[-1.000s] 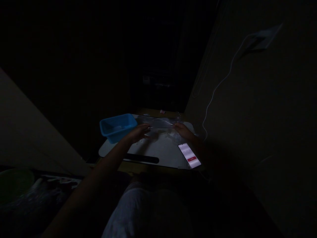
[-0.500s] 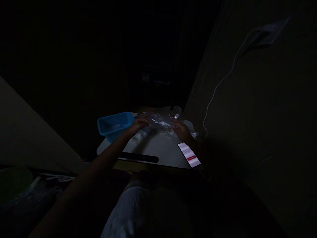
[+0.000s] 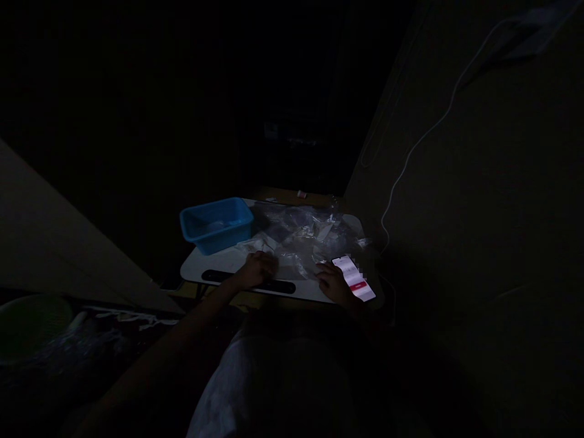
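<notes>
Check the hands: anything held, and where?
Nothing clearly held: the left hand rests curled at the near edge of the clear plastic, the right hand open beside it. Too dark to be sure.

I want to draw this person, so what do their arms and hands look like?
The left hand and right hand are bare, with no gloves. The left arm shows no sleeve. Pale cloth lies below them, but it is too dark to tell what garment it is or to make out any small markings.
</notes>
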Available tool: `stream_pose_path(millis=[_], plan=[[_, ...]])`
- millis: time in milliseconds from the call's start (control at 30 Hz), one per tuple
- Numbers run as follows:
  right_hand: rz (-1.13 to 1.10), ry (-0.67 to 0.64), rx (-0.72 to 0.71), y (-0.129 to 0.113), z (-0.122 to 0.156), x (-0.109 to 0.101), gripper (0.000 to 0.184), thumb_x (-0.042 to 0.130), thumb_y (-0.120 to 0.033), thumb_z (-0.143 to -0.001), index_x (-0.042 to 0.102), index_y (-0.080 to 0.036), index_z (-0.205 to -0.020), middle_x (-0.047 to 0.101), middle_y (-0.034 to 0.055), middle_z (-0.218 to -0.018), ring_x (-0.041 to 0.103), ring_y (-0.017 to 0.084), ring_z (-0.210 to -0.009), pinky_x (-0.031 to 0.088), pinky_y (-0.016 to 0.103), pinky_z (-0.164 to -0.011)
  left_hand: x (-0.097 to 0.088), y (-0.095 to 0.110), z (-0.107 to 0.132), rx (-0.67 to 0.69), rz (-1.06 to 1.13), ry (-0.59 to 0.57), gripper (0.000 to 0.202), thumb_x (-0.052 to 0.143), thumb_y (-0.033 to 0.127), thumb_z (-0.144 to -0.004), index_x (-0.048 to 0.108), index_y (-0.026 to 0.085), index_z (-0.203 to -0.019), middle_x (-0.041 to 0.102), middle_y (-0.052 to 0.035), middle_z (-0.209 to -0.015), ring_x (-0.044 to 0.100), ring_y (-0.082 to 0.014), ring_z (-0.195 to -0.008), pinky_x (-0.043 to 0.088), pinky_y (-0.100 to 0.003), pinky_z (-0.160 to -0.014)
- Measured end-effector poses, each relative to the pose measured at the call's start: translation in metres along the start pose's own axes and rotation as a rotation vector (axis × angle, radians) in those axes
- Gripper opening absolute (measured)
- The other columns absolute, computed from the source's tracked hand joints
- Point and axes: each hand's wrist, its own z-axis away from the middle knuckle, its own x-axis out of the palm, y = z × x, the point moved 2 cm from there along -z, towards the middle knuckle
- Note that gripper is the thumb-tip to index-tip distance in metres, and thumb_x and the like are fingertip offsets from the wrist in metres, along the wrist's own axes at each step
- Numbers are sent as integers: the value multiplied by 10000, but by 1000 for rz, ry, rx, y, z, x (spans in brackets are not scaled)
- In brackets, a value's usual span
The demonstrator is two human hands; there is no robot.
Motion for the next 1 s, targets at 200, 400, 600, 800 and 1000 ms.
stream_pose_path(millis=[200,400,600,800,1000], plan=[[8,-76,-34,-7,11,1,404,432,-60,-633,640,-242,-929,577,10,-1128,370,217,-1185,266,447,-974,35,29,-16,201,-161,-65,339,412,115,-698,634,179,-947,595,-78,-1083,490,-220,-1049,344,-365,-937],[55,-75,17,-10,23,-6,399,427,-57,-631,630,-220,-933,589,22,-1112,395,221,-1162,261,436,-951,82,35,-7,196,-355,-205,449,395,260,-809,414,108,-1231,358,-145,-1333,259,-251,-1255,215,-407,-1018],[76,26,159,-13,14,-18,358,394,-64,-671,628,-181,-915,618,81,-1025,510,211,-1022,299,422,-931,75,38,12,179,-380,-174,453,391,364,-824,421,159,-1227,433,-133,-1279,354,-255,-1195,223,-432,-998],[-35,-31,168,-30,-4,-5,391,379,-91,-732,577,-178,-1058,595,80,-1077,527,183,-1006,393,327,-889,71,42,12,104,-188,-69,408,376,341,-825,486,133,-1158,512,-135,-1183,409,-238,-1136,300,-372,-967],[22,25,90,-19,2,12,361,399,-80,-726,603,-178,-1008,562,80,-1140,481,185,-1079,369,360,-931,57,18,11,143,-75,-38,319,373,341,-807,616,165,-918,600,-93,-1052,500,-226,-1024,334,-363,-936]])
